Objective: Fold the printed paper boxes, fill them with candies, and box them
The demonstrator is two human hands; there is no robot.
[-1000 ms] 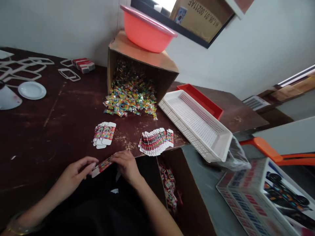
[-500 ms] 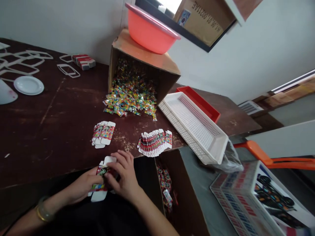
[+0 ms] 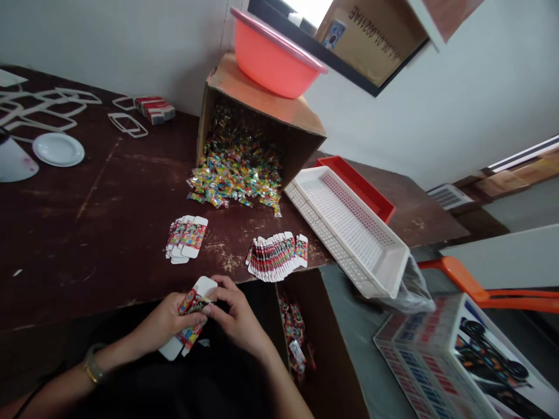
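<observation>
Both hands are close together on my head feed, clamped on one printed carton (image 3: 191, 333). Left hand (image 3: 163, 323) grips it from the side, thumb laid across the printed face; right hand (image 3: 236, 317) pinches near the upper end with thumb and fingers. White flaps stick out at both ends. Can't tell if it's flat or squared up, fingers block my view. Carton is on the near side of the candy box (image 3: 262, 105), my landmark, clear of the tabletop (image 3: 131, 233) edge and over dark clothing.

Candy box lies on its side, mouth toward me, wrapped candies (image 3: 236, 180) spilling out of it onto the tabletop.

Rest relative to the candy box:
- Near side, a bit left: carton stack (image 3: 187, 237), overlapping, prints up.
- Near side, a bit right: carton fan (image 3: 273, 256), longer row, tightly overlapped.
- On top: pink basin (image 3: 275, 58).
- Right: white basket (image 3: 345, 215), perforated, near end reaching past the tabletop edge; red tray (image 3: 362, 186) just along its far side.
- Left, by the wall: red-and-white bundle (image 3: 154, 108).
- Well left: white plate (image 3: 58, 149).
- Nearer me and right, below tabletop level: second cardboard box (image 3: 332, 337), colourful packs (image 3: 294, 326) inside, too dim to read.
</observation>
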